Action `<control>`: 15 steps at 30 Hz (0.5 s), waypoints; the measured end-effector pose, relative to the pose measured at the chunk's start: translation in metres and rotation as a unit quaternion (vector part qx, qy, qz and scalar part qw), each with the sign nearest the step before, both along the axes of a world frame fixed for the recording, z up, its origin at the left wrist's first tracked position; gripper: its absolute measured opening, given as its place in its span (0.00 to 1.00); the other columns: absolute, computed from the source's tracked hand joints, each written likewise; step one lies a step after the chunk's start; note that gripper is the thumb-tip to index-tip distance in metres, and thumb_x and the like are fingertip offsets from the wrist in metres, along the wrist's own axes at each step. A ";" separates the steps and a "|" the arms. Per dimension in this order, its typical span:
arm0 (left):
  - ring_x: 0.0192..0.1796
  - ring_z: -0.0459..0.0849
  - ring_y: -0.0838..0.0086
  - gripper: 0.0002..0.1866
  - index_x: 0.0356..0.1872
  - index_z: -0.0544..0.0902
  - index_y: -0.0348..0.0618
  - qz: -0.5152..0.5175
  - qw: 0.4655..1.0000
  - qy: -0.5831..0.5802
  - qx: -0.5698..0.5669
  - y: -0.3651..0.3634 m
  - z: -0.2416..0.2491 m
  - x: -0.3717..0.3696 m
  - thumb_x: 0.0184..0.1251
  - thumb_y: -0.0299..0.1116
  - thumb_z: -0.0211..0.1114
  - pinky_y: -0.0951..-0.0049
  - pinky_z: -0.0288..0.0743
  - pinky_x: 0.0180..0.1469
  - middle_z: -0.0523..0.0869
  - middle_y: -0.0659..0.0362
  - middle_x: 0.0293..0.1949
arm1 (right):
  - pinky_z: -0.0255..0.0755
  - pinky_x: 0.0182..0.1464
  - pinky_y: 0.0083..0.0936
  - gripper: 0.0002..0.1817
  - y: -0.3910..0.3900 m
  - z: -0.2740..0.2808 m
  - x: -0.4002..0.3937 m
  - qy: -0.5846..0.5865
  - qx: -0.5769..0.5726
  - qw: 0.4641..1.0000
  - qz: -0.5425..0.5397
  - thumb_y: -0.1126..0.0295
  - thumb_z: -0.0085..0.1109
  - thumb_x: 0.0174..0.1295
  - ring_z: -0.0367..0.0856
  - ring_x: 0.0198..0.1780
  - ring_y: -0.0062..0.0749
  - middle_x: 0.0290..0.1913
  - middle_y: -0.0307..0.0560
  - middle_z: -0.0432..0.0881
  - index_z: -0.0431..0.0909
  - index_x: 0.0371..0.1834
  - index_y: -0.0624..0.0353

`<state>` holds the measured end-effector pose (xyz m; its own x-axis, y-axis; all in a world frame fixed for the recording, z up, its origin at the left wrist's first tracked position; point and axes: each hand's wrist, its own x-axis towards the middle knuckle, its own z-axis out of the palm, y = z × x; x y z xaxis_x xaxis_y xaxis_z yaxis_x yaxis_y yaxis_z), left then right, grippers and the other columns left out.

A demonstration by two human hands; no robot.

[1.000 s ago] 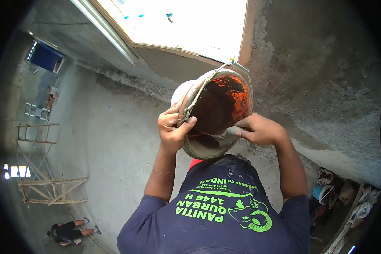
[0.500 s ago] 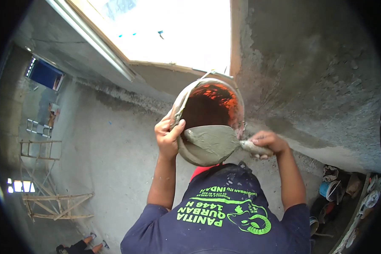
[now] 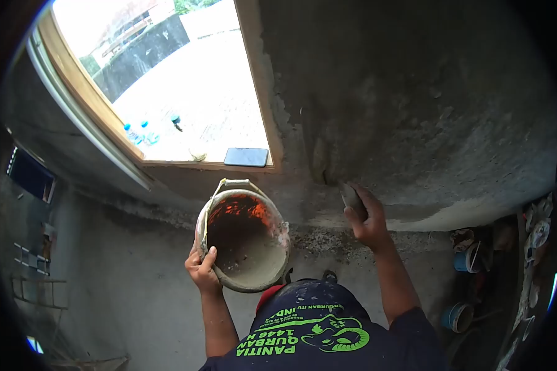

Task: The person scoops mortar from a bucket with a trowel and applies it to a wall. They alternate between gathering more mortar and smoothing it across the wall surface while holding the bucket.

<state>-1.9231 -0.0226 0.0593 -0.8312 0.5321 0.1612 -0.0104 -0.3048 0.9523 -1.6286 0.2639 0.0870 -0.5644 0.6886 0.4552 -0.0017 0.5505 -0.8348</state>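
Navy cloth fills the bottom edge: the person's T-shirt [image 3: 319,337], green lettering across it, sits closest to the lens. Just above it, the left hand [image 3: 202,270] is clamped on the rim of an orange bucket [image 3: 244,241], thumb hooked inside the lip, fingers wrapped round the outside. Bucket's tipped so its mouth faces the camera, grey mortar smeared along the lower wall, wire handle [image 3: 234,183] folded up at the top. Over to the right, the right hand [image 3: 368,219] is raised and curled tight around a trowel [image 3: 351,196], and only the mortar-caked grip end shows above the knuckles; the blade can't be made out against the grey. That hand is right up against the rough plastered wall [image 3: 427,111]. Beyond the bucket runs the window sill, with a dark phone [image 3: 246,157] lying flat on it near the frame's corner, and small bottles [image 3: 139,131] further left along the window frame [image 3: 80,93].
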 end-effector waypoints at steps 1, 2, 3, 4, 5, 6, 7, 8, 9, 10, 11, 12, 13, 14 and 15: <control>0.66 0.86 0.64 0.29 0.70 0.80 0.18 0.007 1.000 -0.010 -0.004 0.000 -0.001 -0.002 0.65 0.17 0.65 0.67 0.74 0.72 0.86 0.44 0.67 | 0.84 0.47 0.36 0.29 0.010 -0.007 -0.009 -0.022 0.233 0.968 -0.090 0.68 0.69 0.73 0.90 0.45 0.44 0.54 0.58 0.87 0.76 0.75 0.66; 0.66 0.87 0.63 0.28 0.69 0.81 0.18 0.008 1.000 -0.011 0.008 0.002 0.001 0.001 0.65 0.17 0.65 0.66 0.75 0.72 0.86 0.44 0.67 | 0.84 0.47 0.36 0.29 0.016 -0.009 -0.016 -0.021 0.236 0.967 -0.093 0.68 0.69 0.73 0.90 0.45 0.44 0.54 0.58 0.87 0.76 0.75 0.66; 0.66 0.87 0.63 0.28 0.69 0.81 0.18 0.007 1.000 -0.011 0.013 0.003 -0.002 0.000 0.65 0.17 0.65 0.66 0.75 0.72 0.86 0.44 0.67 | 0.84 0.46 0.37 0.29 0.021 -0.011 -0.023 -0.026 0.269 0.952 -0.142 0.68 0.70 0.72 0.90 0.46 0.48 0.53 0.59 0.87 0.77 0.75 0.64; 0.65 0.87 0.63 0.28 0.68 0.81 0.18 0.005 1.000 -0.009 0.006 0.000 -0.005 -0.001 0.66 0.17 0.65 0.66 0.76 0.71 0.87 0.44 0.67 | 0.85 0.46 0.38 0.28 0.026 -0.012 -0.030 -0.031 0.300 0.934 -0.190 0.69 0.70 0.71 0.90 0.47 0.53 0.52 0.60 0.86 0.79 0.74 0.62; 0.65 0.87 0.63 0.27 0.68 0.81 0.18 0.003 1.000 -0.005 0.000 0.000 -0.007 -0.003 0.66 0.17 0.65 0.66 0.77 0.71 0.87 0.44 0.67 | 0.85 0.46 0.38 0.28 0.035 -0.013 -0.038 -0.030 0.303 0.933 -0.190 0.69 0.70 0.71 0.90 0.47 0.53 0.52 0.60 0.86 0.79 0.74 0.62; 0.64 0.88 0.63 0.26 0.67 0.82 0.18 0.004 1.000 -0.014 -0.005 -0.001 -0.008 -0.003 0.66 0.17 0.65 0.66 0.77 0.70 0.87 0.45 0.66 | 0.86 0.45 0.39 0.28 0.044 -0.012 -0.046 -0.041 0.310 0.923 -0.222 0.68 0.70 0.71 0.90 0.46 0.52 0.51 0.57 0.86 0.80 0.73 0.60; 0.64 0.88 0.63 0.26 0.67 0.82 0.18 0.005 1.000 -0.016 -0.006 -0.002 -0.008 -0.004 0.66 0.17 0.65 0.66 0.77 0.70 0.87 0.45 0.66 | 0.86 0.43 0.40 0.27 0.052 -0.015 -0.051 -0.053 0.316 0.913 -0.255 0.67 0.70 0.71 0.91 0.45 0.52 0.50 0.55 0.86 0.81 0.73 0.57; 0.63 0.88 0.63 0.26 0.66 0.83 0.18 0.006 1.000 -0.021 -0.008 -0.002 -0.008 -0.003 0.66 0.17 0.65 0.66 0.77 0.70 0.87 0.45 0.66 | 0.86 0.43 0.40 0.27 0.059 -0.021 -0.052 -0.053 0.317 0.912 -0.254 0.67 0.70 0.71 0.91 0.45 0.52 0.50 0.55 0.86 0.81 0.73 0.57; 0.63 0.88 0.63 0.26 0.66 0.83 0.18 0.008 1.000 -0.026 -0.010 -0.001 -0.009 -0.003 0.66 0.17 0.65 0.66 0.77 0.70 0.87 0.45 0.66 | 0.87 0.42 0.40 0.26 0.069 -0.028 -0.054 -0.068 0.327 0.903 -0.271 0.66 0.70 0.71 0.91 0.44 0.49 0.49 0.52 0.86 0.82 0.72 0.54; 0.63 0.88 0.63 0.26 0.66 0.83 0.18 0.010 1.000 -0.027 -0.010 0.000 -0.009 -0.001 0.66 0.17 0.65 0.66 0.77 0.70 0.87 0.45 0.66 | 0.87 0.41 0.40 0.26 0.078 -0.035 -0.054 -0.084 0.335 0.893 -0.287 0.65 0.70 0.71 0.91 0.42 0.47 0.48 0.50 0.86 0.83 0.72 0.51; 0.63 0.88 0.63 0.25 0.65 0.83 0.18 0.022 0.999 -0.026 -0.019 -0.001 -0.009 0.000 0.66 0.17 0.65 0.66 0.77 0.69 0.87 0.45 0.66 | 0.87 0.41 0.40 0.26 0.083 -0.045 -0.051 -0.085 0.334 0.894 -0.287 0.65 0.70 0.71 0.91 0.42 0.47 0.48 0.50 0.86 0.83 0.72 0.51; 0.64 0.88 0.63 0.25 0.65 0.84 0.18 0.032 0.999 -0.023 -0.028 0.000 -0.008 -0.001 0.66 0.17 0.65 0.66 0.77 0.69 0.87 0.44 0.66 | 0.87 0.40 0.39 0.26 0.085 -0.057 -0.044 -0.105 0.345 0.890 -0.279 0.64 0.70 0.71 0.91 0.41 0.46 0.49 0.49 0.86 0.83 0.72 0.51; 0.64 0.88 0.63 0.25 0.65 0.84 0.18 0.031 0.999 -0.023 -0.027 0.002 -0.008 -0.001 0.66 0.17 0.65 0.66 0.77 0.69 0.87 0.44 0.66 | 0.87 0.39 0.39 0.25 0.086 -0.063 -0.037 -0.125 0.358 0.885 -0.271 0.63 0.71 0.71 0.91 0.40 0.45 0.49 0.48 0.86 0.83 0.72 0.50; 0.64 0.88 0.63 0.25 0.64 0.84 0.18 0.036 0.999 -0.019 -0.020 0.003 -0.007 0.001 0.66 0.17 0.65 0.66 0.77 0.69 0.87 0.44 0.66 | 0.87 0.39 0.39 0.25 0.084 -0.068 -0.029 -0.125 0.360 0.884 -0.270 0.63 0.71 0.71 0.91 0.40 0.45 0.49 0.48 0.86 0.83 0.72 0.50; 0.64 0.87 0.62 0.24 0.64 0.84 0.18 0.042 0.999 -0.015 -0.009 0.002 -0.009 0.002 0.66 0.17 0.65 0.67 0.77 0.69 0.87 0.44 0.66 | 0.87 0.40 0.39 0.25 0.079 -0.068 -0.022 -0.118 0.355 0.892 -0.254 0.63 0.70 0.72 0.91 0.41 0.45 0.50 0.48 0.86 0.83 0.72 0.50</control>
<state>-1.9207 -0.0201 0.0500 -0.8775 0.4626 0.1263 -0.0141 -0.2881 0.9575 -1.6505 0.3430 0.0188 -0.4003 0.4684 0.7877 0.5277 0.8205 -0.2197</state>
